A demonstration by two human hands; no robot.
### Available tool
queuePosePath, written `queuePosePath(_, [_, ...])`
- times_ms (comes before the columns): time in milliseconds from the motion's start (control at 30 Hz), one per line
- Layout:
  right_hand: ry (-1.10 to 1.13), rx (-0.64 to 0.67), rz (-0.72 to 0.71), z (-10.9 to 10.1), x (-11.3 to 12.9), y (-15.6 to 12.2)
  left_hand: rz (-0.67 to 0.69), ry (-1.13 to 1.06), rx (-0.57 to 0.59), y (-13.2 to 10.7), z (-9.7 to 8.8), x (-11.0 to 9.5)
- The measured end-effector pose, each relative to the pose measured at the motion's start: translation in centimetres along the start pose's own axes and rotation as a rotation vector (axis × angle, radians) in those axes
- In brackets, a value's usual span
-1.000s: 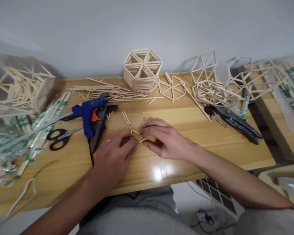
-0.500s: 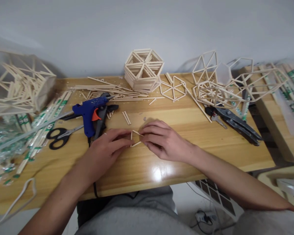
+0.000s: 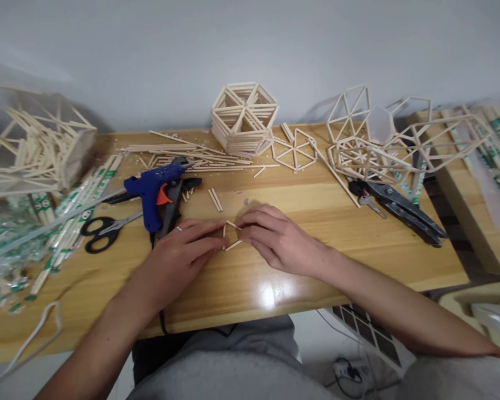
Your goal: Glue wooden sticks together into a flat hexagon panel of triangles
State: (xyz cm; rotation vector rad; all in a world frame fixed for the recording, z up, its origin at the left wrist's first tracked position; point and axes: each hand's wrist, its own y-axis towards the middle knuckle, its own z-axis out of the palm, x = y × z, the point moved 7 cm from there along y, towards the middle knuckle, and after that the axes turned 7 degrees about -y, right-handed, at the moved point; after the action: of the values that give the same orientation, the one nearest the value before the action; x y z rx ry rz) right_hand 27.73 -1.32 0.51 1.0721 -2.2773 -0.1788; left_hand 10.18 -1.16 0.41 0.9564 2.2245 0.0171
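Observation:
A small frame of thin wooden sticks [image 3: 233, 245] lies on the table between my hands. My left hand [image 3: 190, 243] has its fingers closed at the frame's left stick. From the other side, my right hand [image 3: 277, 240] pinches the frame's right part, which its fingers hide. Two short loose sticks [image 3: 215, 200] lie just beyond the frame. A blue glue gun [image 3: 150, 194] with an orange trigger rests beyond my left hand. Farther back stand a stack of hexagonal stick frames [image 3: 245, 119] and a single flat hexagon with spokes [image 3: 295, 150].
Black-handled scissors [image 3: 102, 232] and wrapped chopsticks [image 3: 73, 216] lie at the left, near a stick-filled lattice container [image 3: 37, 147]. Long sticks [image 3: 191, 153] are scattered at the back. On the right are black cutters [image 3: 404, 211] and larger open stick frames [image 3: 416, 139].
Almost nothing differs. Both hands keep their hold on the small stick frame, and the view has shifted very slightly.

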Motion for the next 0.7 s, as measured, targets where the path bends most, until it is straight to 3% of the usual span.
queuePosePath(700, [0.061,-0.069,0.042,0.07,-0.23,-0.03,-0.009,-0.034,0.002,0.05,-0.08,0.26])
